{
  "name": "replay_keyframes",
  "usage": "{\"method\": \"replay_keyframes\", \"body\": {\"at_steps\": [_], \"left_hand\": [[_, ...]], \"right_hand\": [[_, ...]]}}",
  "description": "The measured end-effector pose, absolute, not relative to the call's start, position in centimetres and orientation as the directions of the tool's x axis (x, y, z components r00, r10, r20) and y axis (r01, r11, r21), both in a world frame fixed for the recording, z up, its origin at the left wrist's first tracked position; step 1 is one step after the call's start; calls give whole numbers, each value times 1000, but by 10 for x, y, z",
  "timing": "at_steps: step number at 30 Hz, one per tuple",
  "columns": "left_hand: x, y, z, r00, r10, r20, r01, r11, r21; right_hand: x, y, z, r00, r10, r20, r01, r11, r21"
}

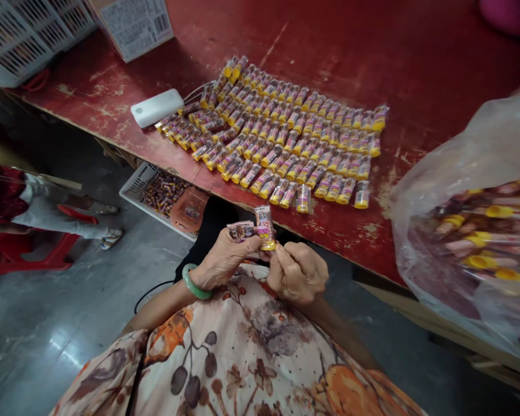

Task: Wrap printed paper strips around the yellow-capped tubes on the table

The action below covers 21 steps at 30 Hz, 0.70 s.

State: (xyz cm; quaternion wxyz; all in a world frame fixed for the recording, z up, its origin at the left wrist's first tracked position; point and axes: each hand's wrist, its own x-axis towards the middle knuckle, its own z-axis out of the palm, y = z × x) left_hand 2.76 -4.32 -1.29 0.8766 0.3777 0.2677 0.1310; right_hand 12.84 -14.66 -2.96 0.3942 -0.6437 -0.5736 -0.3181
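My left hand [225, 257], with a green bangle on the wrist, is closed around a small printed packet [265, 224] with a yellow bottom end. A dark and pink printed piece [241, 231], perhaps a label or wrapper, also sticks out of its grip. My right hand [301, 271] is closed, its thumb and forefinger pinching at the lower right corner of the same packet. Just beyond, on the red table [416, 69], lie rows of similar clear packets [281, 136] with yellow ends. One packet [303, 198] lies at the near edge of the rows.
At right, a clear plastic bag [450, 156] holds many yellow-ended tubes. A white power bank [157, 108] with a cable lies left of the rows. A carton [134, 26] and white basket [8, 66] stand farther left. Below is a crate [134, 193]; a person's legs [60, 219] show left.
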Motion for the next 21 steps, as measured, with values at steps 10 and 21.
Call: {"method": "replay_keyframes", "body": {"at_steps": [10,21], "left_hand": [[28,-40,-16,791,473,-388,-41,674,738],[28,-41,-23,798,458,-390,-34,681,731]], "right_hand": [[127,-145,-29,301,489,819,946,-46,-321],[134,-148,-33,39,512,858,999,-6,-42]]}}
